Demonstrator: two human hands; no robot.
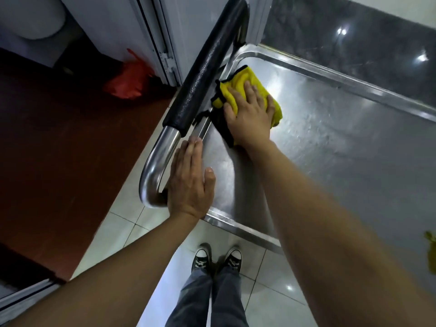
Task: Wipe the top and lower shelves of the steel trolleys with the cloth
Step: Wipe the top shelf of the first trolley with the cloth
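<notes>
A steel trolley's top shelf [330, 142] fills the right half of the view, shiny and streaked. A yellow cloth with black edging [247, 76] lies folded on the shelf near its far left corner. My right hand [250, 116] presses flat on the cloth with straight fingers. My left hand [190, 182] rests flat with straight fingers on the shelf's left edge, beside the handle. The trolley handle [203, 74] is a steel tube with a black foam sleeve, running along the shelf's left side. The lower shelf is hidden.
A dark stone wall [354, 38] borders the trolley's far side. A red plastic bag [128, 81] lies by a grey door frame [165, 43] on dark red flooring. Pale floor tiles [132, 223] and my shoes [217, 258] show below. A yellow blur [430, 249] sits at the right edge.
</notes>
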